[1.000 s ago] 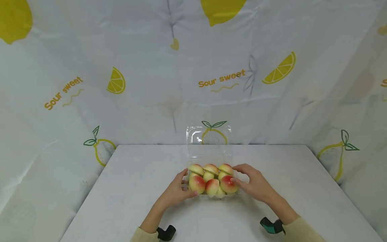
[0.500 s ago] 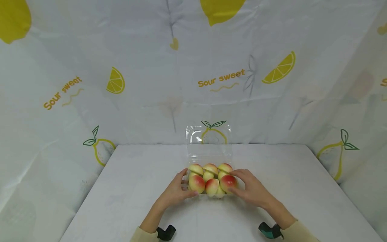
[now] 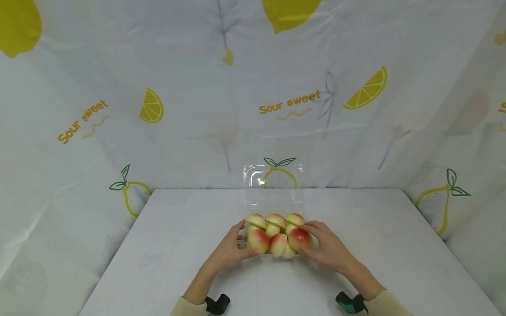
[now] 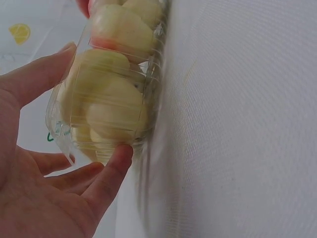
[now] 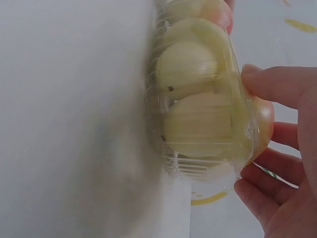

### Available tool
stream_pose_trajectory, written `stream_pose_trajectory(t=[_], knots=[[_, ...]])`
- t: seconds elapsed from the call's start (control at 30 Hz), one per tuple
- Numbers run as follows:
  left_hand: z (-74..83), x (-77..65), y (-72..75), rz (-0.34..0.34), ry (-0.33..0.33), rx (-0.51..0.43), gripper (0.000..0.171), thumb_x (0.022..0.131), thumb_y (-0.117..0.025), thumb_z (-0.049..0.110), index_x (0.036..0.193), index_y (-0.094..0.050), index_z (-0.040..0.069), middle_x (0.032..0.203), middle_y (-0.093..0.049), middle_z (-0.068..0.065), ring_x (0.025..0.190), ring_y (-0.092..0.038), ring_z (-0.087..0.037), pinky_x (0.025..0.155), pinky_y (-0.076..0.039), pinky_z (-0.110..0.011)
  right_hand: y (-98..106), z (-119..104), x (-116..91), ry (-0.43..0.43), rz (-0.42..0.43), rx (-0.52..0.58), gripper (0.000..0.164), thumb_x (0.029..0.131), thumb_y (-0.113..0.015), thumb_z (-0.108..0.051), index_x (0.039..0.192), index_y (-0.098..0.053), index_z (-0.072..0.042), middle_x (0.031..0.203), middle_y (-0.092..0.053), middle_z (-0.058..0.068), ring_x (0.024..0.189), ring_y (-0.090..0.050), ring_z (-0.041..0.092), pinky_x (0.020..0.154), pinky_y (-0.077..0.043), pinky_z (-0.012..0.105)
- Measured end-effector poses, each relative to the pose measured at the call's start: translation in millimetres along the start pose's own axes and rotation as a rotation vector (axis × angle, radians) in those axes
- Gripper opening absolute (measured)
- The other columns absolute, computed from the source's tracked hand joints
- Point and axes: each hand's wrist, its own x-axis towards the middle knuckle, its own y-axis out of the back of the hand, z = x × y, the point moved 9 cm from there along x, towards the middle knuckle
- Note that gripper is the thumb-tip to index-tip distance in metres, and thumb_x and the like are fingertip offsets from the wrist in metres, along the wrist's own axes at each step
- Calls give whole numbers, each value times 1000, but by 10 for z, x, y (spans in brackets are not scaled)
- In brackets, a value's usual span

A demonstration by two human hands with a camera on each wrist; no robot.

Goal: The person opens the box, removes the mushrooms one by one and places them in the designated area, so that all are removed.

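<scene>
A clear plastic clamshell box (image 4: pixel 67 124) packed with several yellow-and-red peaches (image 3: pixel 278 244) sits mid-table, its lid (image 3: pixel 253 177) raised at the back. My left hand (image 3: pixel 229 250) grips the box's left end, thumb at the front edge and fingers along the side. At the other end, my right hand (image 3: pixel 328 248) curves round the front right peach (image 3: pixel 299 238), which stands above the rim. Its thumb lies at the front of that peach and its index finger behind. In the right wrist view, the other fingers (image 5: pixel 262 198) are close to the box's end wall.
The table (image 3: pixel 189 210) has a white cover. Behind it hangs a pale cloth (image 3: pixel 197 87) printed with lemons and lettering. Dark wrist cameras (image 3: pixel 217 303) are strapped under both forearms.
My right hand has shifted left and slightly inward over the front right peach, then stayed almost still. The left hand and the box have hardly moved.
</scene>
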Motion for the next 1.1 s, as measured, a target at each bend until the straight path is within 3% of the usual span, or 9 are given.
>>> stream_pose_trajectory(t=[0.13, 0.43, 0.67, 0.93, 1.1], knots=[[3, 1, 2, -1, 4, 0, 104, 82, -87, 32, 160, -24, 3, 155, -35, -21, 124, -55, -38, 93, -55, -47, 30, -12, 6, 12, 22, 20, 48, 78, -88, -22, 119, -71, -4, 118, -65, 4, 112, -61, 27, 92, -55, 49], [11, -5, -3, -1, 10, -3, 104, 81, -87, 31, 160, -24, 3, 155, -35, -21, 126, -53, -40, 94, -55, -48, 182, -77, -13, 129, 121, 54, 50, 73, -92, -18, 117, -73, -6, 115, -67, 1, 108, -63, 25, 88, -57, 46], [7, -5, 0, 3, 11, -7, 105, 81, -88, 29, 160, -24, 3, 156, -35, -21, 126, -53, -40, 93, -55, -47, 254, -75, -16, 152, 149, 97, 49, 72, -92, -15, 117, -73, -8, 115, -67, -2, 107, -64, 22, 92, -53, 25], [8, -5, 0, -1, 15, -9, 105, 82, -87, 30, 160, -23, 3, 156, -34, -21, 127, -52, -41, 93, -55, -48, 369, -60, 0, 115, 162, 93, 45, 74, -90, -13, 116, -74, -9, 114, -68, -2, 106, -64, 23, 87, -58, 44], [16, -9, 0, 2, 14, -10, 104, 82, -87, 30, 160, -23, 2, 156, -34, -21, 126, -53, -41, 93, -55, -48, 421, -25, 0, 111, 168, 105, 44, 75, -90, -12, 116, -74, -8, 113, -68, -3, 105, -65, 21, 87, -58, 38]])
